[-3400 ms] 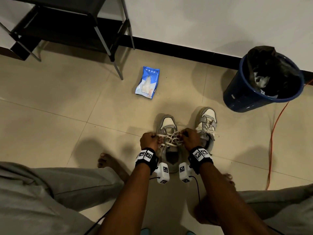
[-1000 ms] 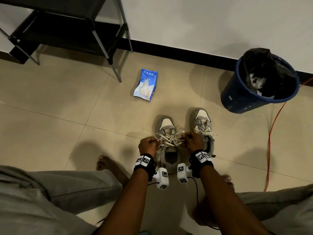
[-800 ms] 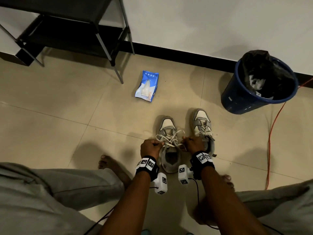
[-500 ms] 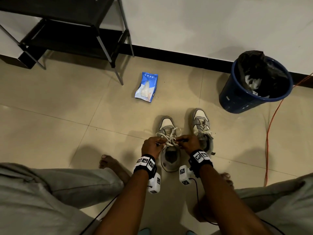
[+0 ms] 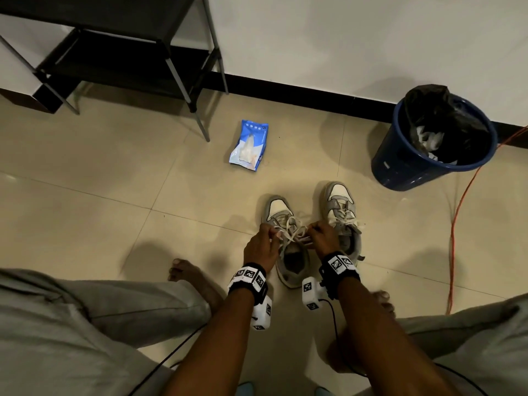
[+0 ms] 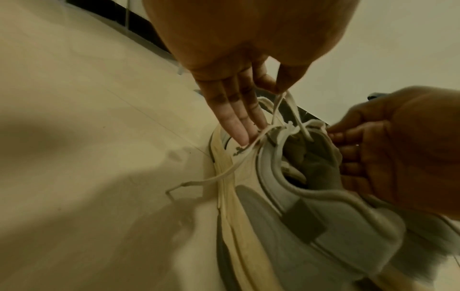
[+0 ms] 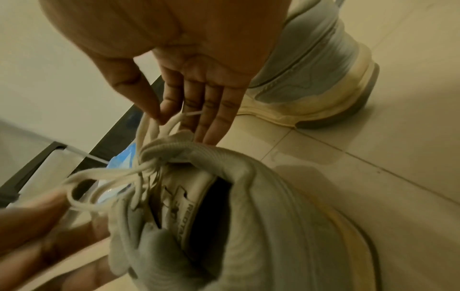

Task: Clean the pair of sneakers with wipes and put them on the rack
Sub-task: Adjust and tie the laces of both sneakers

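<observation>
Two grey and cream sneakers stand side by side on the floor tiles. Both hands work on the nearer sneaker [image 5: 287, 252], [image 6: 311, 206], [image 7: 236, 216]. My left hand [image 5: 261, 247], [image 6: 268, 92] pinches a white lace loop [image 6: 281, 110] between thumb and forefinger, its other fingers lying straight along the shoe's side. Thumb and forefinger of my right hand [image 5: 323, 238], [image 7: 161, 116] pinch the other lace loop [image 7: 149, 128]. The second sneaker [image 5: 341, 210], [image 7: 323, 69] stands just right, laces tied. The blue wipes pack [image 5: 250, 148] lies farther out. The black rack [image 5: 114, 50] stands at the far left.
A blue bin [image 5: 423, 158] lined with a black bag, with used wipes inside, stands at the right by the wall. An orange cable [image 5: 454, 232] runs along the floor beside it. My bare feet [image 5: 191, 278] and knees frame the near floor.
Half a second ago my hands met over the laces; now they have drawn a little apart, pulling the loops sideways. The sneakers have stayed in place.
</observation>
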